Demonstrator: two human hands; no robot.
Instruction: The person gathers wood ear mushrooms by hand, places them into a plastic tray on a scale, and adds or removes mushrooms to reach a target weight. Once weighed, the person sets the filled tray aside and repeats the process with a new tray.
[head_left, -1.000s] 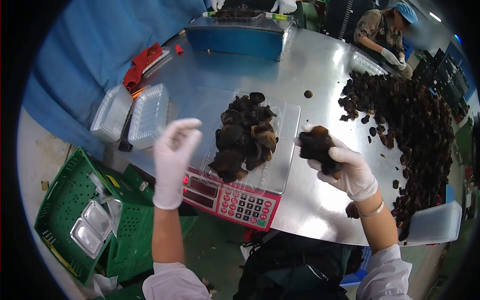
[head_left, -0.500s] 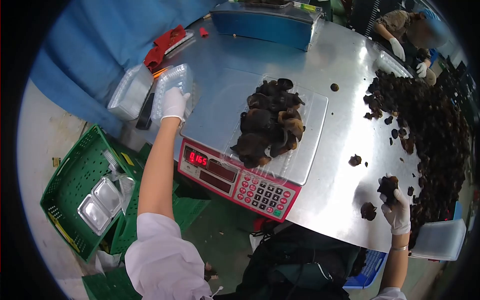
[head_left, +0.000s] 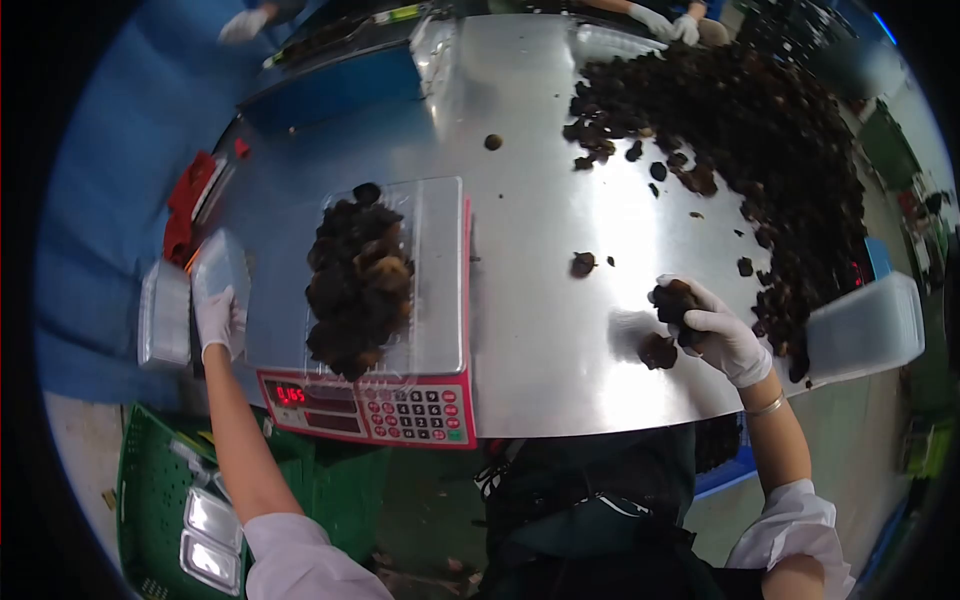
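Note:
My left hand [head_left: 218, 322], in a white glove, grips the near end of a clear plastic tray [head_left: 220, 262] left of the scale. Gloved too, my right hand [head_left: 727, 345] has its fingers around dark fungus pieces [head_left: 675, 300] above the metal table. Another piece [head_left: 657, 351] lies just below that hand. On the scale [head_left: 438, 260] rests a clear tray heaped with dark brown fungus [head_left: 360, 290]; the red display [head_left: 290, 395] reads 0.165.
A large dark fungus pile [head_left: 760, 130] covers the table's right side. Clear lids or trays [head_left: 865, 330] are stacked at the right edge. A green crate [head_left: 150, 500] stands lower left. Co-workers' gloved hands [head_left: 670, 24] show at the far edge.
The view has swung to the right, so the scale and tray appear further left. My right hand has turned, still around fungus. My left hand stays on the clear tray.

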